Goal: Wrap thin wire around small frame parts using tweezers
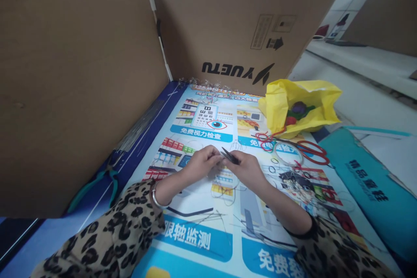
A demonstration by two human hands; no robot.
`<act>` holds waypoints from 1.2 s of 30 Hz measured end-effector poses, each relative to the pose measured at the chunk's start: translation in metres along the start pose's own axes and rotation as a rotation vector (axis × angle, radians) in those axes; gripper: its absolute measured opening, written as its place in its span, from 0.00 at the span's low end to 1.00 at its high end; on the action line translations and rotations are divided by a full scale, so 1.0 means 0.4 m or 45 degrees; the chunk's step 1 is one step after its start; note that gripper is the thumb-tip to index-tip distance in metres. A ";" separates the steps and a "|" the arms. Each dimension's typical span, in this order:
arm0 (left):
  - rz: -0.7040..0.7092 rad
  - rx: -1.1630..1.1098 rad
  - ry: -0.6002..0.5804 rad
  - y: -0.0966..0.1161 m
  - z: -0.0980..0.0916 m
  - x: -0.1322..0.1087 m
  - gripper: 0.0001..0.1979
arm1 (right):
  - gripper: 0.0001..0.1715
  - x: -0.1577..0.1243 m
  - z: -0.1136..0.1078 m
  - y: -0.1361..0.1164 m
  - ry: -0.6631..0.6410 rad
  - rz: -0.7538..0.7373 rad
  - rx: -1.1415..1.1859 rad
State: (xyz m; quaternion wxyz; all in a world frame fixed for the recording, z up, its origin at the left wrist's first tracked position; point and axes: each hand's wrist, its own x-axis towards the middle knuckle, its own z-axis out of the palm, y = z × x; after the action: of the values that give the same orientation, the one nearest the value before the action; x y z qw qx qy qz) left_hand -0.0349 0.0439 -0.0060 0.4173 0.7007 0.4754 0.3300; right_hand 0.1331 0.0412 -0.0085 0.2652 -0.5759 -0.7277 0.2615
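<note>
Over the middle of a printed poster (198,200), my left hand (206,160) is closed in a pinch, apparently on thin wire (233,193) that loops down below the fingers. Close beside it, my right hand (247,169) is wrapped round a small dark pointed tool (229,155), whose tip points up and left, towards the left fingers. Its handle is hidden in the palm, so I cannot tell whether it is pliers or snips. More cut wire pieces (208,216) lie on the poster below the hands.
Green-handled pliers (112,173) and a bundle of wires (138,128) lie left. Scissors with red handles (312,152), a clear ring (288,153) and red thread (265,139) lie right, by a yellow bag (302,126) with yarn balls. Cardboard walls (228,17) stand behind; a teal box (371,182) is right.
</note>
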 end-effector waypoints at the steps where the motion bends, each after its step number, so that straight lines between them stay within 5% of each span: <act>1: -0.022 -0.079 -0.022 0.001 0.001 0.000 0.08 | 0.13 -0.002 0.000 -0.001 0.009 0.003 0.043; 13: -0.086 -0.456 -0.086 0.007 0.006 0.001 0.09 | 0.13 -0.012 0.006 0.002 0.102 -0.096 0.153; 28: 0.110 0.176 -0.087 -0.013 0.004 -0.003 0.09 | 0.08 -0.016 0.002 -0.006 0.052 -0.210 -0.090; 36: 0.157 0.258 -0.084 -0.029 0.010 0.000 0.11 | 0.07 -0.015 -0.004 -0.003 0.004 -0.290 -0.165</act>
State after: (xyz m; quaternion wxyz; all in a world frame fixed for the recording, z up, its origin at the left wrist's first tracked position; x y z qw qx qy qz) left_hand -0.0358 0.0451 -0.0182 0.3386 0.7776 0.4483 0.2822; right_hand 0.1345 0.0351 -0.0069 0.2564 -0.5058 -0.8035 0.1812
